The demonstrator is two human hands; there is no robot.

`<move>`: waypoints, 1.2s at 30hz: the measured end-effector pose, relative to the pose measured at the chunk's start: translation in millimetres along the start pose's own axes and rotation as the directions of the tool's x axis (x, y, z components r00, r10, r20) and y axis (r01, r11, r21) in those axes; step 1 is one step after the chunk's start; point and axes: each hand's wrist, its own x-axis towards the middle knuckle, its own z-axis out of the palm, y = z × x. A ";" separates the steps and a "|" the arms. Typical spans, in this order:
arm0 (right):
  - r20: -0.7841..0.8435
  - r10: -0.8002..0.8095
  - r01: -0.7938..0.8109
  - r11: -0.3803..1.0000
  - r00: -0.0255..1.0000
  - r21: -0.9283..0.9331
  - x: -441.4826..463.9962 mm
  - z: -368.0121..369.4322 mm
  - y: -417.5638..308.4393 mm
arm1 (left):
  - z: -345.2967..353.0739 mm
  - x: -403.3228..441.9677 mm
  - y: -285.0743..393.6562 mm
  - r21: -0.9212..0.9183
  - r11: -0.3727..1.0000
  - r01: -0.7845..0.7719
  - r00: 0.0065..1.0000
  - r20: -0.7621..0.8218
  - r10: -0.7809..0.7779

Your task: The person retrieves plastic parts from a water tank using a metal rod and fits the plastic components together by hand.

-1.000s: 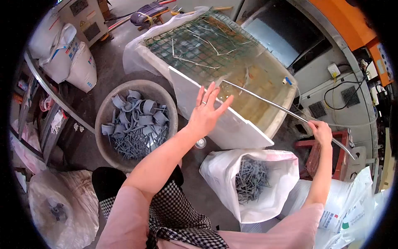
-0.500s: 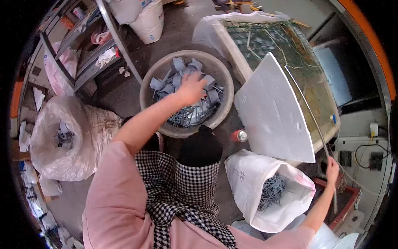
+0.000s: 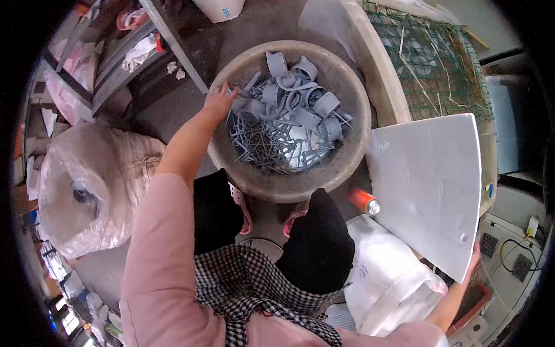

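Observation:
A round brown tub (image 3: 355, 165) on the floor before me holds grey plastic rings (image 3: 328, 104), curved grey pieces and a heap of thin grey pins (image 3: 260, 144). My left hand (image 3: 219, 103) is over the tub's left rim, fingers stretched towards the grey pieces at that edge. I cannot tell whether it touches any. My right hand (image 3: 475, 259) is at the lower right edge of a white foam board (image 3: 428, 185). Its fingers are mostly hidden, so its grip does not show. The board leans against a pale basin (image 3: 384, 75).
An orange-red spray can (image 3: 364, 201) lies between tub and board. Below the board is a white sack (image 3: 381, 277). A clear plastic bag (image 3: 115, 168) stands at the left, under a metal rack (image 3: 173, 43). Green netting (image 3: 422, 63) covers the basin.
My left hand has moved from over the middle of the parts to the tub's left rim. My right hand, earlier on a thin rod, is now at the board's edge. The white sack's mouth has folded over.

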 end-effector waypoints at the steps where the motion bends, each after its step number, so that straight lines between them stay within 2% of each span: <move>1: -0.118 -0.018 0.028 0.996 0.993 0.084 9.5 -23.9 -1.7 | 4.3 11.3 0.1 0.000 0.999 0.044 0.999 0.001 -0.044; 2: -0.235 -0.036 0.075 0.985 0.971 0.158 18.4 -47.1 -4.3 | 12.9 20.7 -2.8 -0.004 1.000 0.030 1.000 0.007 -0.030; 3: -0.348 -0.058 0.090 0.993 0.936 0.075 18.4 -63.4 -27.4 | 23.0 28.7 -6.0 0.024 1.000 0.015 0.999 -0.047 -0.014; 4: -0.447 -0.259 0.175 0.959 0.856 -0.221 16.0 -72.1 -54.3 | 30.3 31.3 -7.7 0.049 0.999 0.006 0.995 -0.102 -0.001; 5: -0.526 -0.427 0.061 0.815 0.736 -0.576 0.9 -56.7 -107.9 | 23.3 29.9 -8.1 0.041 0.999 0.004 0.995 -0.104 0.001; 7: -0.584 -0.606 0.193 0.765 0.540 -0.615 -57.6 37.0 -244.7 | -16.3 23.4 -9.3 -0.236 0.934 -0.269 0.962 -0.012 0.274; 8: -0.501 -0.694 0.291 0.693 0.517 -0.660 -67.5 61.0 -278.1 | -30.6 18.5 -9.9 -0.235 0.933 -0.272 0.961 -0.023 0.275; 9: -0.410 -0.748 0.448 0.649 0.521 -0.614 -80.9 95.5 -307.4 | -44.8 11.6 -8.3 -0.542 0.801 -0.252 0.959 -0.031 0.281; 10: -0.275 -0.788 0.630 0.609 0.551 -0.482 -101.1 142.7 -335.7 | -62.4 1.6 -5.4 -0.788 0.580 -0.208 0.957 -0.041 0.288; 11: -0.102 -0.818 0.767 0.568 0.566 -0.298 -123.9 192.3 -360.9 | -90.9 -19.9 0.3 -0.818 0.542 -0.193 0.967 -0.065 0.246; 12: 0.090 -0.836 0.840 0.531 0.541 -0.114 -147.5 241.1 -383.3 | -107.8 -36.8 5.6 -0.813 0.545 -0.206 0.965 -0.078 0.249; 13: 0.259 -0.843 0.867 0.496 0.470 0.041 -170.2 288.9 -399.4 | -121.4 -52.5 12.0 -0.857 0.441 -0.266 0.957 -0.180 0.226; 14: 0.379 -0.847 0.873 0.459 0.373 0.168 -190.4 328.6 -409.5 | -144.7 -70.4 23.0 -0.946 0.274 -0.171 0.975 -0.122 0.187; 15: 0.452 -0.846 0.860 0.432 0.282 0.273 -208.0 363.6 -416.3 | -168.1 -88.2 33.9 -0.993 0.091 -0.076 0.987 -0.062 0.147; 16: 0.418 -0.892 0.838 0.354 0.169 0.416 -216.1 401.6 -415.6 | -180.7 -98.8 42.6 -0.991 0.093 -0.096 0.985 -0.080 0.156; 18: 0.603 -0.753 0.675 0.591 0.264 0.442 -244.7 435.1 -430.7 | -194.7 -115.7 51.8 -0.989 -0.143 -0.042 0.969 -0.075 0.234; 19: 0.603 -0.751 0.677 0.593 0.269 0.437 -245.3 446.9 -433.9 | -197.1 -122.6 52.9 -0.974 -0.222 -0.045 0.971 -0.095 0.219; 20: 0.631 -0.708 0.505 0.689 0.316 0.520 -243.3 458.0 -439.0 | -193.1 -127.1 49.3 -0.973 -0.225 -0.047 0.971 -0.098 0.220; 21: 0.662 -0.664 0.314 0.748 0.349 0.584 -242.2 464.5 -440.4 | -184.7 -127.8 42.1 -0.879 -0.473 -0.065 0.965 -0.177 0.195; 22: 0.655 -0.671 0.320 0.742 0.348 0.589 -245.4 464.5 -440.6 | -177.3 -128.1 34.6 -0.725 -0.685 -0.078 0.957 -0.247 0.153; 23: 0.675 -0.566 0.049 0.782 0.474 0.621 -247.6 463.6 -443.0 | -166.9 -138.9 31.9 -0.802 -0.567 -0.186 0.945 -0.304 0.120; 24: 0.706 -0.431 -0.226 0.741 0.562 0.633 -248.0 463.0 -445.7 | -150.4 -147.5 35.1 -0.902 -0.300 -0.311 0.934 -0.349 0.081; 25: 0.780 -0.300 -0.351 0.764 0.549 0.541 -248.9 456.7 -451.3 | -139.9 -159.3 40.1 -0.883 -0.046 -0.468 0.874 -0.470 0.121; 26: 0.774 -0.303 -0.350 0.759 0.556 0.549 -250.8 457.6 -451.7 | -135.3 -171.2 44.4 -0.779 0.200 -0.594 0.803 -0.563 0.194; 27: 0.819 -0.317 -0.475 0.691 0.477 0.545 -252.9 459.6 -449.7 | -133.1 -178.0 49.8 -0.777 0.200 -0.597 0.801 -0.564 0.201; 28: 0.854 -0.340 -0.592 0.617 0.394 0.519 -256.6 458.9 -449.7 | -135.1 -184.8 57.6 -0.849 0.194 -0.492 0.870 -0.472 0.139; 29: 0.853 -0.339 -0.591 0.617 0.397 0.520 -260.6 459.6 -450.8 | -136.2 -187.7 61.2 -0.908 0.179 -0.378 0.926 -0.371 0.076; 30: 0.830 -0.302 -0.506 0.678 0.469 0.533 -265.6 461.4 -453.0 | -135.6 -186.7 60.4 -0.908 0.176 -0.380 0.925 -0.373 0.077; 31: 0.797 -0.271 -0.417 0.736 0.540 0.533 -269.0 461.5 -455.2 | -138.0 -185.9 59.1 -0.887 0.177 -0.426 0.887 -0.449 -0.111; 32: 0.794 -0.274 -0.412 0.737 0.543 0.536 -263.9 466.6 -451.4 | -141.2 -185.2 57.9 -0.862 0.187 -0.472 0.809 -0.507 -0.296; 33: 0.549 -0.453 0.145 0.846 0.703 0.514 -255.5 475.7 -443.1 | -143.4 -187.7 54.9 -0.866 0.244 -0.436 0.809 -0.496 -0.314; 34: 0.298 -0.681 0.633 0.732 0.668 0.253 -257.5 473.9 -444.7 | -145.4 -189.1 55.5 -0.866 0.244 -0.436 0.810 -0.496 -0.312; 35: 0.182 -0.702 0.665 0.711 0.688 0.227 -260.7 470.4 -442.6 | -147.3 -188.3 57.5 -0.851 0.319 -0.418 0.798 -0.512 -0.319; 36: 0.185 -0.691 0.656 0.722 0.698 0.220 -260.6 465.5 -439.2 | -146.3 -188.8 61.0 -0.833 0.390 -0.392 0.792 -0.521 -0.317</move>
